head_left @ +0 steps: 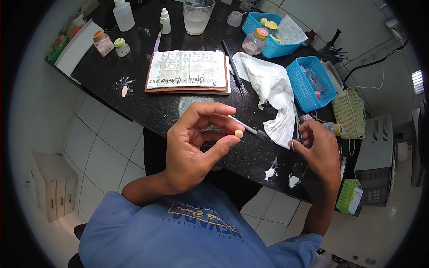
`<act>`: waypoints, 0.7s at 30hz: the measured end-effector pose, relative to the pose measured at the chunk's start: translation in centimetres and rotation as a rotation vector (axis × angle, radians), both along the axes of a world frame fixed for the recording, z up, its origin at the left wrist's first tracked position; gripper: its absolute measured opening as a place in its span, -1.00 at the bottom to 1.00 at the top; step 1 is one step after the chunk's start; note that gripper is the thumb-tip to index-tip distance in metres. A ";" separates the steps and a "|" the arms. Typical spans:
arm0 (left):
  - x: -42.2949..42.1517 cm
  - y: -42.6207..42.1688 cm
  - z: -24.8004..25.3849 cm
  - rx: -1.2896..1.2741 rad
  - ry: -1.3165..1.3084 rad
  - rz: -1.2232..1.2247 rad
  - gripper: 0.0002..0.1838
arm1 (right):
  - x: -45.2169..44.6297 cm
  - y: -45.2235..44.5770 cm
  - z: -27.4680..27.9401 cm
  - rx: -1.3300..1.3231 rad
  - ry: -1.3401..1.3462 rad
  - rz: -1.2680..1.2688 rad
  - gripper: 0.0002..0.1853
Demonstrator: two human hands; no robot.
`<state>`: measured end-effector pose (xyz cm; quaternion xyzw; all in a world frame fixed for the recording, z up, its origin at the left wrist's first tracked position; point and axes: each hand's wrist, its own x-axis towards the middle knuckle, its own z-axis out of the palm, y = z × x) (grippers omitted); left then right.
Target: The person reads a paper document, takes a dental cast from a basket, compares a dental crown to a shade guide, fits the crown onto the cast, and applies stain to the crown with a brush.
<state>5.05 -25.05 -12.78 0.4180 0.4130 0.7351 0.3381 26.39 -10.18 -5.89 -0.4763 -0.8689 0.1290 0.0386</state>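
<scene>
Everything in front of me stands on a glossy black, white-flecked surface point(250, 156). A crumpled white sheet of cloth or soft paper point(268, 85) sprawls across it, its lower end reaching close to my right hand point(319, 147). To the left of the sheet lies a brown-covered book point(187, 69), topped by a printed page with black handwriting. On the sheet's other side stands a bright blue, perforated plastic basket point(298, 91) with clear plastic inside; farther back is a second blue basket point(279, 49), holding yellow pieces and a paper.

My left hand point(192, 147) is raised in front of the book. My right hand is by the sheet's lower end, its fingers curled at the looped handle of a slender silvery metal tool point(293, 143); I cannot tell whether they grip it or just touch it.

Beyond the book is a clear tumbler point(198, 22) of cloudy liquid. A slim black pen point(231, 67) lies between book and sheet, and a thin grey-handled tool point(245, 125) lies behind my left fingertips.

Smallest is a cream-yellow, blocky piece point(239, 133), up off the surface, pinched between my left thumb and a fingertip, the index finger arched above it.
</scene>
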 end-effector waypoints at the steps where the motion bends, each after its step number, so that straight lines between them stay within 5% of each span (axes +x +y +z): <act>1: -0.1 0.0 -0.1 0.002 0.016 -0.006 -0.58 | 0.1 0.0 0.0 0.000 0.001 0.003 -0.67; 7: 0.0 0.1 -0.1 0.006 0.052 -0.017 -0.58 | 0.3 -0.6 0.3 0.037 0.002 0.072 -0.71; 10: 0.0 0.1 -0.1 0.011 0.079 -0.040 -0.60 | -0.6 -2.1 0.2 0.130 0.260 0.056 -0.71; 15: 1.0 0.0 0.6 -0.063 -0.041 -0.223 -0.61 | -3.1 -4.4 0.1 0.358 0.564 0.676 -0.50; 21: 1.3 -0.3 1.3 -0.104 -0.083 -0.341 -0.63 | -3.7 -4.9 -0.5 0.367 0.641 0.750 -0.71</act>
